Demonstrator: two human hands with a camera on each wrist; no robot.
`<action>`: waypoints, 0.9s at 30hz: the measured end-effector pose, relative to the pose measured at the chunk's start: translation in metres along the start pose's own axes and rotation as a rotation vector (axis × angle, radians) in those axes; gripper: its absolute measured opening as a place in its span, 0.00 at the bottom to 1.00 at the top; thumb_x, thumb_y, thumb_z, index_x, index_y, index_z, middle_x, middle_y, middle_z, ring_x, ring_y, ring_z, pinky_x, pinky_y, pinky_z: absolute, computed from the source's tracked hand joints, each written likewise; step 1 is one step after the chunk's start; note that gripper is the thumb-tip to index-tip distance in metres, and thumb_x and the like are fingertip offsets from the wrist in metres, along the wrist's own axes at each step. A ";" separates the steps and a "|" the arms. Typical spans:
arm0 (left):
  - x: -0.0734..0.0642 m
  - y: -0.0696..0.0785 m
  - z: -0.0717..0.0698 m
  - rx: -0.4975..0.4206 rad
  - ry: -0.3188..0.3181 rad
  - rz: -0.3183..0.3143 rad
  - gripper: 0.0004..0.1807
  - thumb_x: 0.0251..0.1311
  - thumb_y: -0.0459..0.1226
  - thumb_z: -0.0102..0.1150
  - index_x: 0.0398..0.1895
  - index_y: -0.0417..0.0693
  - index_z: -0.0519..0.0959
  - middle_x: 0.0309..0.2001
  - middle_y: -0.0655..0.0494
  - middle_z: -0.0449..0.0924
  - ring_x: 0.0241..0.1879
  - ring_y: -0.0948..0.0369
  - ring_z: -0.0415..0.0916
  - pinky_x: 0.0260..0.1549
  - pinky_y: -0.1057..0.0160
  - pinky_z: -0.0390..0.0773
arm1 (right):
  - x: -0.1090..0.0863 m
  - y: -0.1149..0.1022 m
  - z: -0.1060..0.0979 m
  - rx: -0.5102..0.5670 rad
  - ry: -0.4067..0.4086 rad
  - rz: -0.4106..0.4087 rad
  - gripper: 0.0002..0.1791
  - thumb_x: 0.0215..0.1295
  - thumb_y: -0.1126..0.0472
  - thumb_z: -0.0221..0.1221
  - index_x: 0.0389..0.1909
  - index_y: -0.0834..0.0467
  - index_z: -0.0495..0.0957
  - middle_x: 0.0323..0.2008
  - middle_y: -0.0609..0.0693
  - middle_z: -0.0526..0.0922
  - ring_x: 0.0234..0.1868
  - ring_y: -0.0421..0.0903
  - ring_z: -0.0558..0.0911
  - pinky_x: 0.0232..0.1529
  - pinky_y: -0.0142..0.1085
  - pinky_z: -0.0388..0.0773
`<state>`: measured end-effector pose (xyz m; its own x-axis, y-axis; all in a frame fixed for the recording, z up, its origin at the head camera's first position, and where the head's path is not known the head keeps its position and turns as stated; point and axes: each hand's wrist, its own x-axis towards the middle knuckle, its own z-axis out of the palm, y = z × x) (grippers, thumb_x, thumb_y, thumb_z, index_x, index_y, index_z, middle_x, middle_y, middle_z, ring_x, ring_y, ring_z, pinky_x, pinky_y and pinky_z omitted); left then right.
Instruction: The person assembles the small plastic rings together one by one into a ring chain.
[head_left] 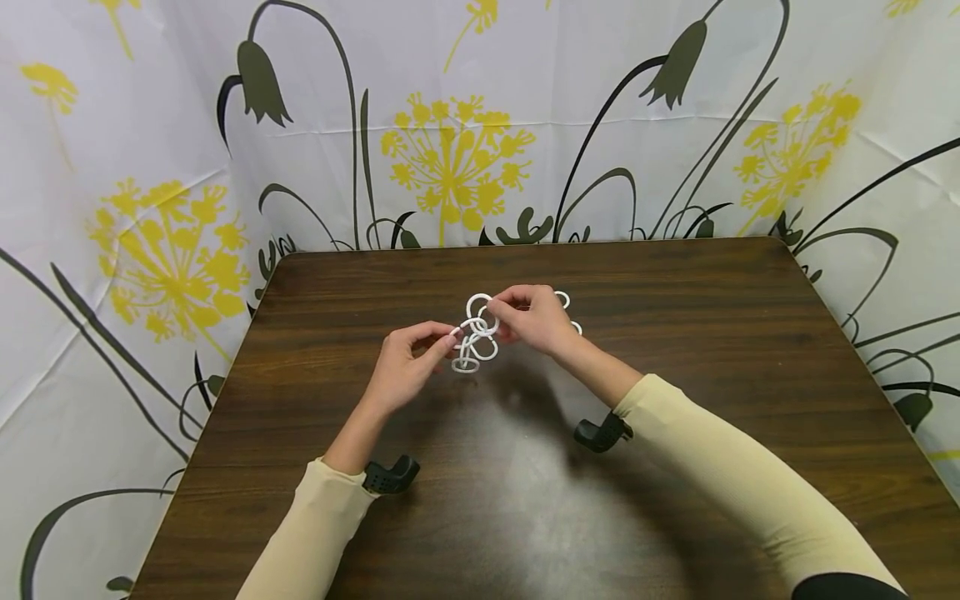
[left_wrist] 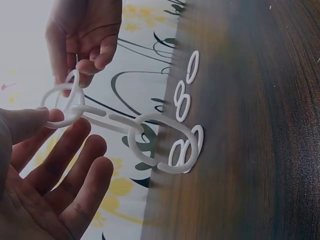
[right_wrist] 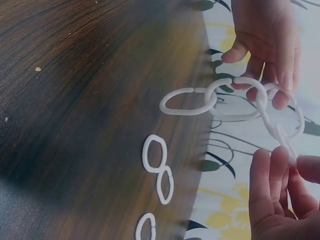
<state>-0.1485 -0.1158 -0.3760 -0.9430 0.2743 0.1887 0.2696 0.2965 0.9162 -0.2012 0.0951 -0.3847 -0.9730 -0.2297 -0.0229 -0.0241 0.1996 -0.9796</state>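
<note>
Both hands on the white link chain point(head_left: 477, 325), held up over the middle of the wood table point(head_left: 712, 317). Left hand point(head_left: 401, 371) pinches one link, thumb against finger, other fingers loose; right hand point(head_left: 536, 321) pinches another at the chain's far right end. Free end hangs on the near side. Loose links point(right_wrist: 162, 169) lie on the table to the right, partly behind right hand. Step looks like working one split link against its neighbor; joining or parting, can't tell. Next move likely calls for steady left pinch, right turning its link to align the gap
</note>
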 end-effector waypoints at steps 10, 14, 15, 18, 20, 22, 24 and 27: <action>0.002 -0.002 -0.002 -0.002 -0.031 -0.042 0.10 0.67 0.29 0.57 0.46 0.29 0.81 0.38 0.34 0.82 0.37 0.39 0.80 0.27 0.61 0.82 | -0.002 0.000 -0.004 0.122 0.018 -0.035 0.09 0.69 0.66 0.59 0.42 0.70 0.79 0.29 0.64 0.81 0.24 0.43 0.83 0.36 0.56 0.82; 0.003 -0.003 -0.002 0.011 -0.030 -0.051 0.11 0.67 0.30 0.57 0.46 0.30 0.81 0.39 0.34 0.82 0.38 0.39 0.79 0.30 0.49 0.83 | -0.002 -0.002 -0.003 0.130 0.004 -0.060 0.08 0.69 0.67 0.59 0.43 0.69 0.78 0.33 0.70 0.81 0.25 0.45 0.83 0.32 0.51 0.83; 0.003 -0.003 -0.001 0.017 -0.027 -0.047 0.11 0.67 0.30 0.57 0.47 0.30 0.80 0.39 0.35 0.82 0.38 0.40 0.78 0.30 0.51 0.83 | -0.002 -0.003 -0.003 0.132 0.000 -0.064 0.08 0.68 0.67 0.59 0.43 0.69 0.78 0.34 0.71 0.80 0.25 0.45 0.83 0.31 0.49 0.84; 0.003 -0.001 -0.001 0.035 -0.017 -0.036 0.11 0.67 0.29 0.58 0.48 0.30 0.80 0.40 0.36 0.81 0.36 0.47 0.78 0.28 0.57 0.84 | -0.002 -0.004 -0.001 0.131 -0.010 -0.074 0.09 0.68 0.68 0.59 0.43 0.71 0.77 0.33 0.72 0.80 0.25 0.46 0.83 0.29 0.44 0.84; 0.004 0.000 -0.001 0.039 -0.011 -0.032 0.12 0.67 0.29 0.58 0.49 0.30 0.80 0.42 0.36 0.81 0.37 0.47 0.78 0.27 0.62 0.83 | -0.003 -0.004 0.000 0.127 -0.015 -0.079 0.09 0.67 0.69 0.59 0.42 0.72 0.77 0.33 0.72 0.81 0.25 0.46 0.83 0.29 0.44 0.84; 0.007 -0.006 -0.001 0.021 -0.006 -0.033 0.13 0.67 0.30 0.57 0.52 0.31 0.79 0.43 0.36 0.80 0.38 0.47 0.78 0.27 0.59 0.83 | -0.003 -0.004 0.001 0.121 -0.023 -0.087 0.08 0.67 0.69 0.59 0.42 0.71 0.77 0.33 0.72 0.81 0.26 0.48 0.84 0.29 0.46 0.84; 0.010 -0.015 -0.001 -0.010 0.003 -0.038 0.15 0.68 0.30 0.56 0.55 0.34 0.78 0.45 0.36 0.80 0.39 0.43 0.79 0.27 0.53 0.83 | -0.004 -0.004 0.001 0.115 -0.035 -0.095 0.06 0.66 0.69 0.60 0.41 0.70 0.78 0.32 0.70 0.82 0.28 0.52 0.85 0.30 0.48 0.84; 0.015 -0.026 0.001 -0.061 0.014 -0.051 0.17 0.69 0.33 0.56 0.59 0.38 0.76 0.45 0.37 0.80 0.39 0.41 0.81 0.28 0.48 0.83 | -0.005 -0.005 0.001 0.110 -0.056 -0.105 0.06 0.66 0.69 0.60 0.40 0.69 0.78 0.32 0.71 0.82 0.29 0.55 0.85 0.30 0.48 0.84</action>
<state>-0.1693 -0.1182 -0.3977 -0.9580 0.2469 0.1459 0.2091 0.2534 0.9445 -0.1960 0.0942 -0.3798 -0.9520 -0.2974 0.0729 -0.0970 0.0669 -0.9930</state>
